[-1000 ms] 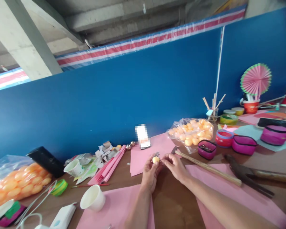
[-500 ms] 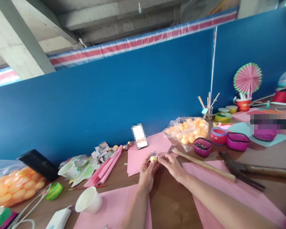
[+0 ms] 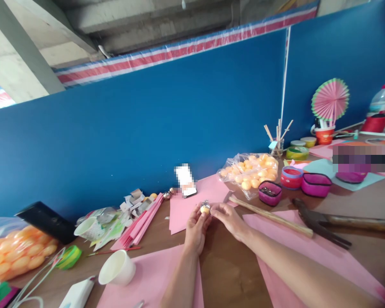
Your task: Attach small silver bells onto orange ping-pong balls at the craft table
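Near the middle of the brown table (image 3: 231, 269), my left hand (image 3: 195, 226) is closed on a small orange-yellow ball (image 3: 205, 210) with silvery, foil-like pieces on its top. My right hand (image 3: 227, 218) comes from the right, its fingertips pinched at the ball's right side; what they grip is too small to make out. Beyond the hands, a pink sheet (image 3: 182, 211) lies flat, with a phone (image 3: 186, 180) standing at its back. Just right of my right hand lies a wooden stick (image 3: 272, 216).
Bags of orange balls stand at the left (image 3: 19, 252) and back right (image 3: 253, 171). A white cup (image 3: 117, 268) is at front left. A hammer (image 3: 321, 220), magenta bowls (image 3: 316, 185) and a pink paper fan (image 3: 331, 100) are on the right.
The silvery material now sits closer over the ball's top. Both hands stay together at the ball; the whole view has shifted slightly.
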Tool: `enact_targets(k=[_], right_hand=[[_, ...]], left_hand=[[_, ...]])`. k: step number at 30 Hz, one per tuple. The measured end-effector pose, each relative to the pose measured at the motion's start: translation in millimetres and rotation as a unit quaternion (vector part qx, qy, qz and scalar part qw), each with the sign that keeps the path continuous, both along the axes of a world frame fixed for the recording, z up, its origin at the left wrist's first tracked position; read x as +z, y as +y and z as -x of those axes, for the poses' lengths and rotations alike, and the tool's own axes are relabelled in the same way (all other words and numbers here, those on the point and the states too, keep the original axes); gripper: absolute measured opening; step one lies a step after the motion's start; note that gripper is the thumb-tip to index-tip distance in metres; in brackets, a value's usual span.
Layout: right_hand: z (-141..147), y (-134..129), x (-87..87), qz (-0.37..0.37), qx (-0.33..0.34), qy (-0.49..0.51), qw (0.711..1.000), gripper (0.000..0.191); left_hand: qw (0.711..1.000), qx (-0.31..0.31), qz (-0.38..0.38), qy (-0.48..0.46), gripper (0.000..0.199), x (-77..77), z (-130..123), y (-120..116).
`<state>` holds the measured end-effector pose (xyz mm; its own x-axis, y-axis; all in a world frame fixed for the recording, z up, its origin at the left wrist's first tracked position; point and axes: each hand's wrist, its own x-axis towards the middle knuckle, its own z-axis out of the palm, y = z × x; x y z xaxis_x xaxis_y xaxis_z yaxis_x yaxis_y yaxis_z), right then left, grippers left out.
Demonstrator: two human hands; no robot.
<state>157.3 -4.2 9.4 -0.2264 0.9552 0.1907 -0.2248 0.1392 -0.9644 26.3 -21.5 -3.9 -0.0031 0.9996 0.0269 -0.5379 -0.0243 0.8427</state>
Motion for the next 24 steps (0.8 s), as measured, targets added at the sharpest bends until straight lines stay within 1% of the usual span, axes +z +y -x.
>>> enact_targets(k=[6,10,14,24], right_hand=[[0.6,2.2,-6.2,0.000,0.003,-0.002,1.000,0.023],[-0.4,0.9,-3.1,-0.018,0.010,-0.005,1.000,0.022],[-1.0,0.4,-1.2,-0.025,0.017,-0.008,1.000,0.024],[0.4,2.2,-6.7,-0.015,0.020,0.001,1.000,0.027]], left_hand=[[1.000,0.001,-0.002,-0.008,0.044,0.8,0.3,-0.2],[1.000,0.008,-0.001,-0.005,0.043,2.0,-0.5,-0.3],[1.000,0.011,0.005,-0.003,0.043,2.5,-1.3,-0.7],[1.000,-0.002,-0.012,0.000,0.044,1.0,-1.1,-1.2]])
